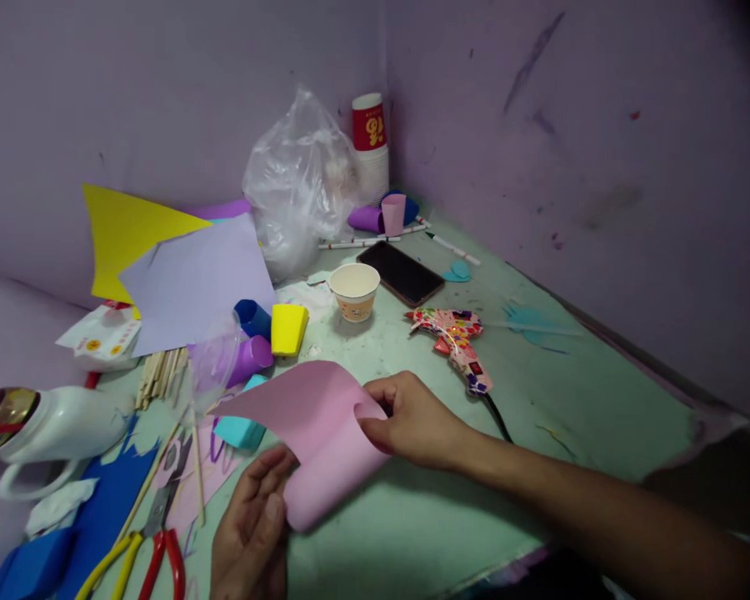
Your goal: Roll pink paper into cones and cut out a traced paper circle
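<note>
A pink paper sheet (316,433) lies curled over itself on the green table (587,408), near its front. My right hand (412,421) pinches the sheet's rolled right edge, thumb on top. My left hand (253,525) holds the sheet's lower left part from below, fingers curved against it. A floral-patterned glue gun (456,337) lies just beyond my right hand, its black cord trailing toward me.
Behind the sheet stand a paper cup (354,290), a phone (408,272), yellow (288,328), blue and purple paper cones, coloured paper sheets (193,279), a plastic bag (300,187) and stacked cups (371,146). At left lie a white jug (56,429), sticks and pliers (153,554).
</note>
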Demonstrator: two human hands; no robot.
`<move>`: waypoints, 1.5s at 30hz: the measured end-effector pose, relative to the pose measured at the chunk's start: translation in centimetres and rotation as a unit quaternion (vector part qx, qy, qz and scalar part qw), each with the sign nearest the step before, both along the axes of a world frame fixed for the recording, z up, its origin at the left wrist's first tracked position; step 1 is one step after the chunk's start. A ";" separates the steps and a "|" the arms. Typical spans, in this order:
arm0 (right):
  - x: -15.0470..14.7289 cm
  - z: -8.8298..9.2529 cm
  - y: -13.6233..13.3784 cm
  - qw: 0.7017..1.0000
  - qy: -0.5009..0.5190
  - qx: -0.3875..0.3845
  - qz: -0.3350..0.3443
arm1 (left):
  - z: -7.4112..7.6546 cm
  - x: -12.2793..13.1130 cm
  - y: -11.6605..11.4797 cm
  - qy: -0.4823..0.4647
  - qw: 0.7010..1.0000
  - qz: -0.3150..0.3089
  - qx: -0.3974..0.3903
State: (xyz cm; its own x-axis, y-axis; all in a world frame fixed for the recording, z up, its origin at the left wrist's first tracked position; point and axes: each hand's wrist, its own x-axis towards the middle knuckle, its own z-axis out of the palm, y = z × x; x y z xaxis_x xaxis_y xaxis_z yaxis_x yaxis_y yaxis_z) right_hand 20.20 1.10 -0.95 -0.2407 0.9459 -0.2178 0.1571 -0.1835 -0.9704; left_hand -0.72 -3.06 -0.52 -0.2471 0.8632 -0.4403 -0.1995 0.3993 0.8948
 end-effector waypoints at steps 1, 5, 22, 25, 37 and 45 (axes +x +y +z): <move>0.0 0.0 -0.1 1.000 -0.001 0.002 0.001 | -0.1 0.1 0.0 0.005 1.000 0.004 -0.006; -0.2 0.3 -0.2 1.000 -0.003 0.007 0.000 | 0.0 0.5 0.0 0.020 1.000 0.000 -0.024; 0.1 1.1 -0.3 1.000 -0.001 -0.018 0.018 | 0.0 1.5 -0.3 0.017 0.999 -0.022 -0.033; 0.1 1.3 -0.2 1.000 -0.015 -0.012 0.018 | 0.4 1.7 -0.7 0.041 0.997 -0.049 -0.030; 0.2 1.1 0.2 1.000 -0.008 -0.016 0.000 | 1.0 3.3 -0.9 0.075 0.996 -0.053 -0.014; 0.4 0.9 0.4 0.999 0.033 -0.015 -0.014 | 1.3 3.2 -0.9 0.059 0.997 -0.055 -0.013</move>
State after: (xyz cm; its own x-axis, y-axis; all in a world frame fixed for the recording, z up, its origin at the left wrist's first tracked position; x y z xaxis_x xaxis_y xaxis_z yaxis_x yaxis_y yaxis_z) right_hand 20.64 1.48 -0.04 -0.2284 0.9460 -0.2301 0.0865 -0.2156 -0.9726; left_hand 2.45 -3.93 0.74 -0.2026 0.8767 -0.4362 -0.0476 0.4361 0.8986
